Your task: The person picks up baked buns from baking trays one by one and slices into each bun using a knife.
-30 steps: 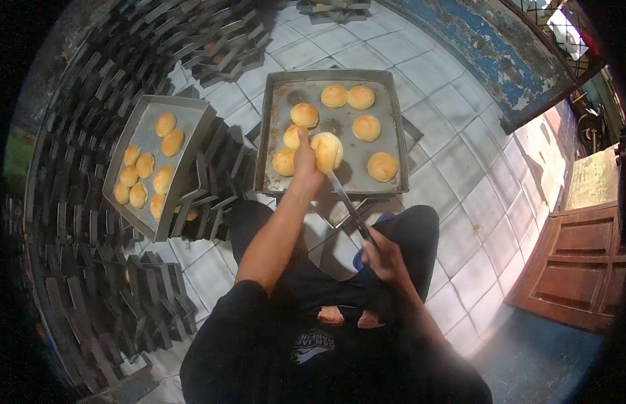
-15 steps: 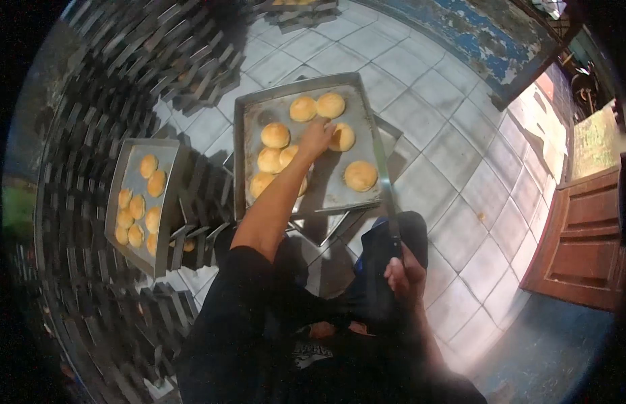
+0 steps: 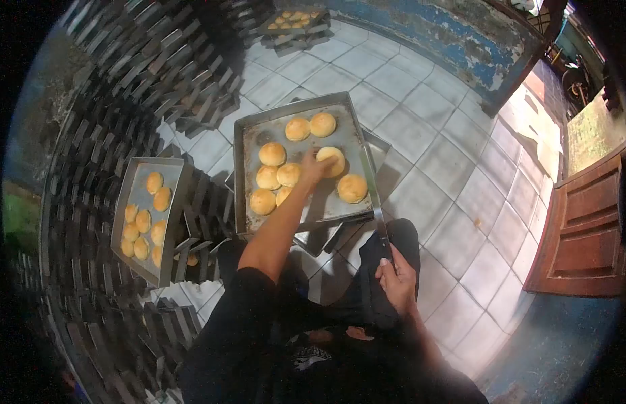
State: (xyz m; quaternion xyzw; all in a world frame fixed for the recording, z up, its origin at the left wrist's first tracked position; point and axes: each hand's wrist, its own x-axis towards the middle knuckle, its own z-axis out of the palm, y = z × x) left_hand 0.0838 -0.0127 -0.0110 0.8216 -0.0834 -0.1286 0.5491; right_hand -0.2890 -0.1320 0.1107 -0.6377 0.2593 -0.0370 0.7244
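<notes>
A worn metal baking tray (image 3: 296,111) lies in front of me with several round golden buns on it. My left hand (image 3: 314,167) has its fingers curled round the left edge of one bun (image 3: 333,160) near the tray's middle; whether that bun is raised off the metal I cannot tell. Another bun (image 3: 352,188) sits to its lower right, and a pair (image 3: 298,129) rests above. My right hand (image 3: 398,279) grips the handle of a long knife (image 3: 377,209), whose blade runs upward along the tray's right side.
A second tray (image 3: 180,182) of buns stands at my left on a stack of trays. Tall stacks of metal trays (image 3: 117,101) line the left side. Farther back is another bun tray (image 3: 296,30). White floor tiles (image 3: 448,175) lead right toward a wooden door (image 3: 579,236).
My left hand has moved from above the bun to its left edge and now grips it. The right hand still holds the knife. The view has shifted slightly.
</notes>
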